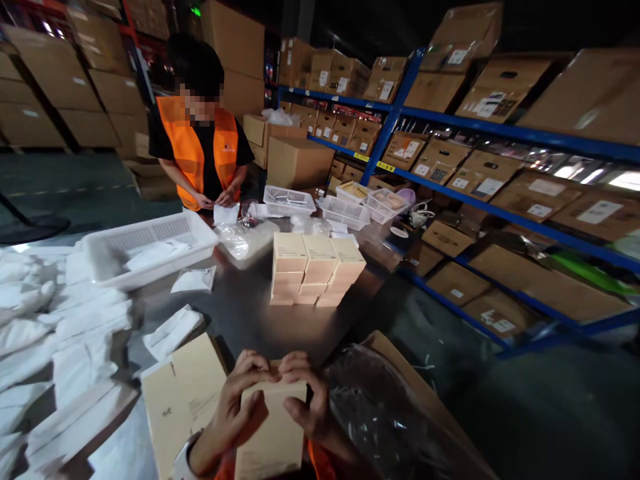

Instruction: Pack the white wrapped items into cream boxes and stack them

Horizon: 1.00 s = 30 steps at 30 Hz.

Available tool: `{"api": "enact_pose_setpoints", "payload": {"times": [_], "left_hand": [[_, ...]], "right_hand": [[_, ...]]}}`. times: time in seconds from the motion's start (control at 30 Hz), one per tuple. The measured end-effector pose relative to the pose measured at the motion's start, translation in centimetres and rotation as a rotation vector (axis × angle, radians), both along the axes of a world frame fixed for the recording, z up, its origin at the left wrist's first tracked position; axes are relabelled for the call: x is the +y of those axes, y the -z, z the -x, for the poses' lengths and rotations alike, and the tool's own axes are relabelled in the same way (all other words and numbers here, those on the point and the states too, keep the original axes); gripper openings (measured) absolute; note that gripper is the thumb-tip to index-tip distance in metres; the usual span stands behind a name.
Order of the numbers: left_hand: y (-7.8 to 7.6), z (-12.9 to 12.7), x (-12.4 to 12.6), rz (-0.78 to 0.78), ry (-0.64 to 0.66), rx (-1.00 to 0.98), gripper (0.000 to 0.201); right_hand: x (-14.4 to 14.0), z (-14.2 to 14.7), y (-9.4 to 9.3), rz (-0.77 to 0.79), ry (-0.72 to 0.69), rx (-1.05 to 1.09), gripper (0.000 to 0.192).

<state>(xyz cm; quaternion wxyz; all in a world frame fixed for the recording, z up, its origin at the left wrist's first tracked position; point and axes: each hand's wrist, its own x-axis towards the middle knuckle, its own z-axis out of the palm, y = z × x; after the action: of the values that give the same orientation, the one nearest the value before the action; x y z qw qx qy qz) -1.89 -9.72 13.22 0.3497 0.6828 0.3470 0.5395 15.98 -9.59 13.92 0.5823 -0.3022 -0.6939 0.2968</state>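
A small cream-coloured cardboard box (273, 433) is between my two hands at the table's near edge. My left hand (237, 397) grips its upper left side, with the fingers curled over the top edge. On the upper right, my right hand (310, 397) holds the same box, thumb against the face and fingers over the top. Left of my left hand lie more cream boxes (185, 393), side by side. Farther back, a stack of similar cream boxes (317, 267) stands on the dark table (250, 293).
White packets (75, 333) cover the table's left side, near a white plastic basket (150, 250). Across the table a co-worker in an orange vest (187, 147) handles a white packet. A carton with dark plastic lining (385, 400) is at right. Blue shelving (395, 120) holds cartons.
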Motion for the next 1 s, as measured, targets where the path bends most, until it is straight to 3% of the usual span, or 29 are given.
{"api": "enact_pose_setpoints", "payload": {"times": [0.37,0.63,0.8,1.0], "left_hand": [[0.5,-0.1,0.0,0.05,-0.085,-0.01,0.039],[2.2,-0.2,0.2,0.068,-0.075,-0.142,0.048],[2.8,-0.4,0.0,0.147,-0.224,-0.28,0.052],[2.4,2.2,-1.1,0.287,-0.502,-0.362,0.051]], "right_hand": [[0.3,0.3,0.0,-0.007,-0.01,0.001,0.024],[0.6,0.6,0.8,0.003,0.04,0.02,0.02],[0.9,1.5,1.5,0.087,0.039,-0.003,0.029],[3.2,4.9,2.2,0.195,-0.165,-0.015,0.031]]}}
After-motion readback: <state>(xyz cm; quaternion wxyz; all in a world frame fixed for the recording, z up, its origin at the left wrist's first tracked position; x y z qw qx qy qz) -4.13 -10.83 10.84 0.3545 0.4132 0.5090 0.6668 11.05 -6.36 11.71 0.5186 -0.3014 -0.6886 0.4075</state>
